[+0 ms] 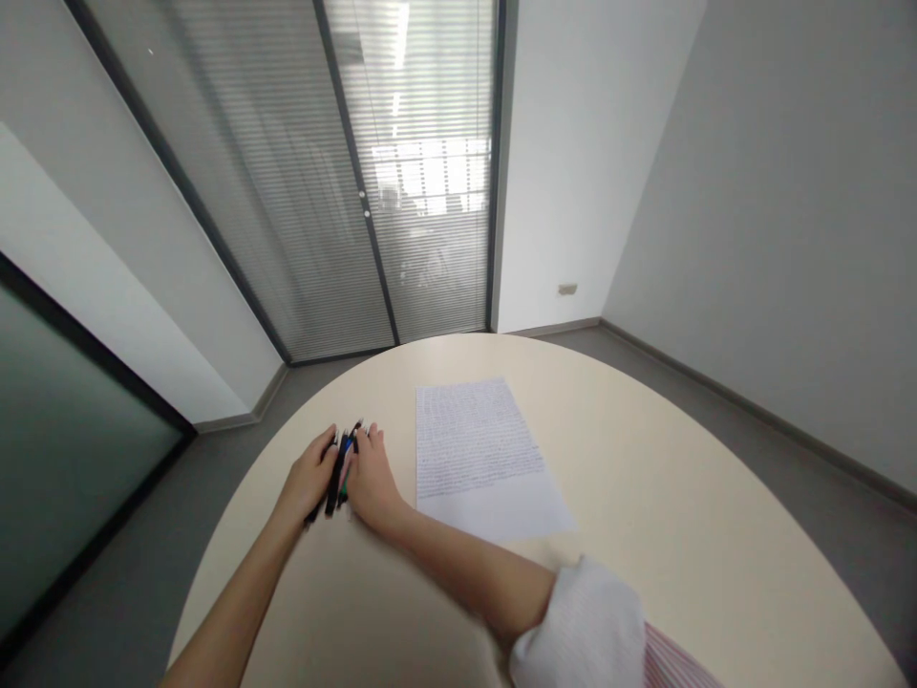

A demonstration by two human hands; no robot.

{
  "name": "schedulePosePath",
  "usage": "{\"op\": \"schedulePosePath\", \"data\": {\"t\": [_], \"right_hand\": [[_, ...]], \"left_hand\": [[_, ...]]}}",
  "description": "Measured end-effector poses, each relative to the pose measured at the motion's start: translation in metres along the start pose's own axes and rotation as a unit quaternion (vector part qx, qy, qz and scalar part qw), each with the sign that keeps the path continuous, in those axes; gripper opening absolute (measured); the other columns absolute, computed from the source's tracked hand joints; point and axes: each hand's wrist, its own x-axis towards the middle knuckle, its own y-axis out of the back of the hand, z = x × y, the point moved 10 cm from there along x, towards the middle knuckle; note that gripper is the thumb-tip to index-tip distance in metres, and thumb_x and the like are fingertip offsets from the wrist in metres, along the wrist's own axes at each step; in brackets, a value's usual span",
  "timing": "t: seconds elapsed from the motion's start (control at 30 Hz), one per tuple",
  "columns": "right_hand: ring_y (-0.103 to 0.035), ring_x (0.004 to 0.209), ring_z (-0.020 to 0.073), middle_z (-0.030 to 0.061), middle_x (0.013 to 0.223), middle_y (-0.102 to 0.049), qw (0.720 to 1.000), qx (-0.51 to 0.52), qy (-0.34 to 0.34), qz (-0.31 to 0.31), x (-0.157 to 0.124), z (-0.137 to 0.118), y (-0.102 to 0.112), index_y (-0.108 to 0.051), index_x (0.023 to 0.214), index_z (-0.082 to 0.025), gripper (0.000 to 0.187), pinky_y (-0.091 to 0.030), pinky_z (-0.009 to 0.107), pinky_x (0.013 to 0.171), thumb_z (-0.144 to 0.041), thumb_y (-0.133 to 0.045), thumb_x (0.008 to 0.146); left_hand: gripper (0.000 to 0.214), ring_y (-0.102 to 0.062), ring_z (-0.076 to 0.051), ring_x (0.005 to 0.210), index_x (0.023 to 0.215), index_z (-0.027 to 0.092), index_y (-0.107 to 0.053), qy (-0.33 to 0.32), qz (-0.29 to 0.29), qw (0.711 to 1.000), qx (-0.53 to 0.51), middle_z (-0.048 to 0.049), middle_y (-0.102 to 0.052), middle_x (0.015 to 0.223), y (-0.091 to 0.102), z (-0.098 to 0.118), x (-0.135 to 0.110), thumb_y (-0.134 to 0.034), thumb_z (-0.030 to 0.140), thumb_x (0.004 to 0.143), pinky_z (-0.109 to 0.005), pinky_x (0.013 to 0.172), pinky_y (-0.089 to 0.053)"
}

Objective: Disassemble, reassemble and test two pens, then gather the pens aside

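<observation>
Several pens, mostly black with bits of blue, green and pink, lie bunched together on the left part of the round table. My left hand is curled around their left side. From the right, my right hand closes over the same bunch, its fingers pointing away from me. Between the two hands the pens show, roughly parallel and tilted; their number is hidden by my fingers. Just right of my right hand lies a sheet of paper with lines of handwriting on its upper part.
Beyond the table's far edge stands a glass partition with blinds in a dark frame. A white wall rises at the right, and a wall socket sits low near the corner. Grey floor surrounds the table.
</observation>
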Motion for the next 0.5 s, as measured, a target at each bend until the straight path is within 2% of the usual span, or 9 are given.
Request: {"op": "schedulePosePath", "data": {"t": [0.07,0.13,0.2,0.27,0.3,0.37,0.43,0.5], "right_hand": [[-0.026,0.144,0.0313,0.0261,0.15,-0.033,1.0,-0.008,-0.007,0.006,0.001,0.004,0.01,-0.04,0.14,-0.004,0.055,-0.029,0.053,0.114,0.001,-0.039,0.085],[-0.032,0.142,0.0284,0.0224,0.147,-0.039,1.0,-0.018,-0.001,-0.002,-0.002,0.004,0.019,-0.043,0.138,-0.008,0.055,-0.031,0.05,0.114,0.001,-0.041,0.084],[-0.039,0.138,0.0254,0.0186,0.141,-0.048,0.999,-0.031,0.024,-0.025,-0.01,0.0,0.026,-0.048,0.134,-0.012,0.051,-0.034,0.045,0.113,-0.001,-0.043,0.084],[-0.046,0.132,0.0257,0.0181,0.137,-0.051,0.996,-0.045,0.059,-0.059,-0.024,-0.006,0.03,-0.054,0.127,-0.011,0.043,-0.037,0.041,0.111,-0.007,-0.049,0.084],[-0.046,0.131,0.0281,0.0194,0.138,-0.05,0.993,-0.053,0.076,-0.077,-0.033,-0.009,0.031,-0.056,0.125,-0.01,0.042,-0.037,0.042,0.111,-0.012,-0.056,0.082],[-0.043,0.132,0.0335,0.0221,0.139,-0.048,0.983,-0.069,0.113,-0.124,-0.053,-0.015,0.03,-0.056,0.126,-0.008,0.057,-0.037,0.043,0.111,-0.024,-0.074,0.073],[-0.037,0.137,0.0351,0.025,0.144,-0.041,0.963,-0.126,0.178,-0.158,-0.072,-0.024,0.025,-0.048,0.135,-0.006,0.069,-0.035,0.044,0.112,-0.028,-0.075,0.075],[-0.03,0.141,0.0329,0.0252,0.146,-0.039,0.947,-0.169,0.22,-0.159,-0.082,-0.03,0.024,-0.042,0.139,-0.006,0.062,-0.032,0.045,0.114,-0.023,-0.066,0.084]], "left_hand": [[0.052,-0.039,-0.028,0.138,0.135,0.014,-0.053,-0.026,-0.019,0.999,0.013,-0.0116,-0.05,0.145,-0.004,0.009,-0.003,-0.037,0.038,0.092,-0.046,0.114,-0.032],[0.053,-0.031,-0.028,0.142,0.137,0.016,-0.052,-0.055,-0.047,0.997,0.022,-0.0083,-0.047,0.148,-0.011,0.018,-0.007,-0.038,0.042,0.093,-0.047,0.116,-0.028],[0.052,-0.03,-0.028,0.143,0.136,0.017,-0.054,-0.081,-0.073,0.993,0.032,-0.0069,-0.049,0.146,-0.018,0.026,-0.01,-0.039,0.042,0.092,-0.048,0.116,-0.027],[0.052,-0.03,-0.027,0.143,0.135,0.016,-0.054,-0.1,-0.087,0.99,0.043,-0.0074,-0.047,0.148,-0.022,0.03,-0.012,-0.037,0.041,0.093,-0.048,0.117,-0.025],[0.052,-0.027,-0.026,0.144,0.135,0.015,-0.054,-0.106,-0.088,0.989,0.049,-0.0076,-0.043,0.15,-0.022,0.03,-0.013,-0.036,0.04,0.093,-0.048,0.118,-0.022],[0.052,-0.022,-0.026,0.146,0.134,0.014,-0.055,-0.113,-0.088,0.988,0.06,-0.0074,-0.04,0.152,-0.019,0.03,-0.014,-0.036,0.04,0.093,-0.046,0.119,-0.018],[0.051,-0.026,-0.026,0.145,0.134,0.016,-0.055,-0.106,-0.09,0.988,0.07,-0.007,-0.044,0.15,-0.016,0.027,-0.016,-0.036,0.041,0.094,-0.045,0.119,-0.021],[0.048,-0.034,-0.026,0.141,0.133,0.019,-0.055,-0.096,-0.091,0.988,0.079,-0.0064,-0.049,0.147,-0.012,0.025,-0.017,-0.035,0.041,0.095,-0.044,0.117,-0.027]]}}
